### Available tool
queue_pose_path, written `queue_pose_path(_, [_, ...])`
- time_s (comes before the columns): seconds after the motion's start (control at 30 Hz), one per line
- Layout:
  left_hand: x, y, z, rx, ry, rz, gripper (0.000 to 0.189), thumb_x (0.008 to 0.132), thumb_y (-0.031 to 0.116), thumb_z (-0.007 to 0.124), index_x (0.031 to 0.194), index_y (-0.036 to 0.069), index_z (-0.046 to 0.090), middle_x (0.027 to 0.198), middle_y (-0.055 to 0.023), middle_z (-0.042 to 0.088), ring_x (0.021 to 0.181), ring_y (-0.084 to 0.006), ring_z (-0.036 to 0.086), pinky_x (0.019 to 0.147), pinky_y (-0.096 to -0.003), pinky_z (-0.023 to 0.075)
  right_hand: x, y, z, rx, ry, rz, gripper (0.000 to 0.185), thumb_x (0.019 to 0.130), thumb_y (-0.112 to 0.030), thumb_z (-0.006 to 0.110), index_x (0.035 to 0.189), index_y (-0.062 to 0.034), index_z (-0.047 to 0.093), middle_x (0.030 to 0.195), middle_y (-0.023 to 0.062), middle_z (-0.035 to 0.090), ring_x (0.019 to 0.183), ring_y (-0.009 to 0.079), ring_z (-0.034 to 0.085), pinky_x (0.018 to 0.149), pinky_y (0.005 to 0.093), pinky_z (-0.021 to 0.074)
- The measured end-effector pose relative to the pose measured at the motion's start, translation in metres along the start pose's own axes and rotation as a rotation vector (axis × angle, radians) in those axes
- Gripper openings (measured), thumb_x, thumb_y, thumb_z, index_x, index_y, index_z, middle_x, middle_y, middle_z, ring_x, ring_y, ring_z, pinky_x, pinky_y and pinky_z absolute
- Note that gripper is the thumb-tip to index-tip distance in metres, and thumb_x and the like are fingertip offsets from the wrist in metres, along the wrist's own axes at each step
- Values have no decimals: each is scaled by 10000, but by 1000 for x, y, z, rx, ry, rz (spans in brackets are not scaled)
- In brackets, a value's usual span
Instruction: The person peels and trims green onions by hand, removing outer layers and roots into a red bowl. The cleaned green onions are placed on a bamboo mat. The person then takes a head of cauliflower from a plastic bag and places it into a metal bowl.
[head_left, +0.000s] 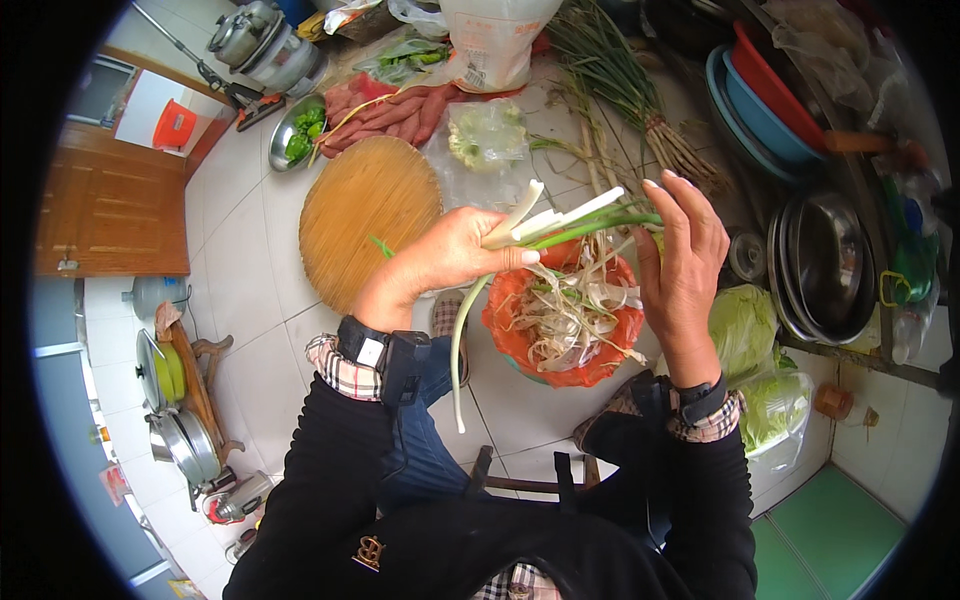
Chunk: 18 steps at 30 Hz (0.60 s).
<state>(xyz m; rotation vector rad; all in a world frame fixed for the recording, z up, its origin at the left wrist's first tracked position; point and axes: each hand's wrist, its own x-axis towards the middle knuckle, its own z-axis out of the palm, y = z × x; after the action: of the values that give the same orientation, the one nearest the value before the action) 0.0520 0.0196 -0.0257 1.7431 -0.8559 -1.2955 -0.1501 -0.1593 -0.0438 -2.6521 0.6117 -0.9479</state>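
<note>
Several green onions (577, 214) with white ends lie in the grip of my left hand (457, 247), between thumb and fingers. One long pale stalk curves down from that hand. My right hand (682, 255) is raised at the right, its fingers spread beside the green part of the onions; whether a fingertip touches them I cannot tell. Below and between both hands stands a bin with a red plastic bag (506, 330), filled with onion peelings and dry roots (574, 322). A round wooden cutting board (360, 217) lies beyond my left wrist.
Red-skinned sweet potatoes (397, 116), a steel bowl of green peppers (279, 146), bagged cauliflower (487, 139) and a bundle of green onions (637, 97) lie ahead. At the right are plastic basins (776, 105), steel basins (825, 262) and bagged cabbages (772, 409). Pots (184, 442) stand at the left.
</note>
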Motion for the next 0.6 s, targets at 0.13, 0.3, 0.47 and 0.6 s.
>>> queue_pose_path(0.13, [-1, 0, -2, 26, 15, -11, 378, 891, 263, 753, 1162, 7, 691, 943, 19, 675, 845, -54, 564, 745, -237, 456, -3, 19, 2, -14, -128, 36, 402, 835, -76, 659, 1228, -121, 590, 1185, 66, 607, 1157, 279, 544, 1028, 429, 359])
queue_pose_path(0.3, [-3, -2, -21, 29, 90, -25, 370, 898, 286, 739, 1152, 20, 701, 927, 7, 679, 823, -57, 571, 733, -219, 454, -7, 39, 0, -17, -302, 87, 212, 842, -43, 599, 1041, -104, 640, 918, 88, 593, 954, 310, 559, 957, 430, 384])
queue_pose_path(0.47, [-6, -6, -27, 38, 94, 14, 412, 890, 318, 742, 1146, -2, 693, 908, -6, 673, 835, -82, 583, 761, -249, 472, -4, 39, 0, 19, -238, 28, 195, 783, -1, 586, 927, -114, 653, 829, 61, 563, 869, 292, 557, 873, 390, 415])
queue_pose_path(0.6, [-10, -4, -26, 9, 83, 34, 412, 896, 314, 736, 1150, -7, 688, 916, -21, 686, 844, -86, 592, 766, -260, 478, 0, 35, -1, 65, -188, 24, 155, 777, 13, 592, 822, -129, 635, 791, 36, 556, 823, 267, 549, 820, 370, 407])
